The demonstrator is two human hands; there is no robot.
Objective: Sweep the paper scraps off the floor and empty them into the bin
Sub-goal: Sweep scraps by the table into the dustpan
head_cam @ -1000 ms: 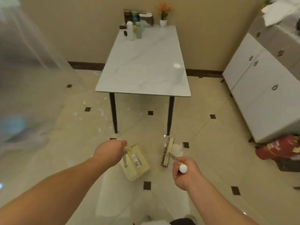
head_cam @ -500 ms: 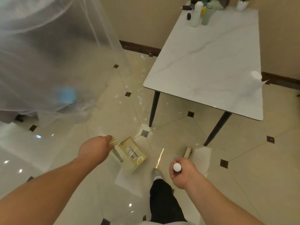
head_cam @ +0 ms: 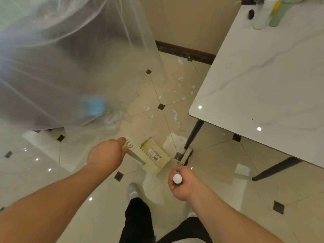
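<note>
My left hand point(head_cam: 105, 153) grips the handle of a cream dustpan point(head_cam: 153, 157), which hangs just above the floor in front of me. My right hand point(head_cam: 181, 184) grips the white-tipped broom handle; the broom head point(head_cam: 185, 156) sits by the table leg point(head_cam: 193, 135), right of the dustpan. White paper scraps point(head_cam: 175, 95) lie scattered on the tiles beyond the dustpan, between the sheer curtain and the table. No bin is in view.
A marble-top table point(head_cam: 263, 81) with bottles point(head_cam: 263, 14) fills the right side. A sheer white curtain point(head_cam: 61, 58) hangs at the left, with something blue point(head_cam: 94, 106) behind it. A dark skirting board point(head_cam: 184, 51) runs along the far wall. My feet stand on glossy tiles.
I have stepped and turned left, so the table has slid right and the scraps now lie straight ahead. Both hands keep their grip; dustpan and broom head have moved closer to the table leg.
</note>
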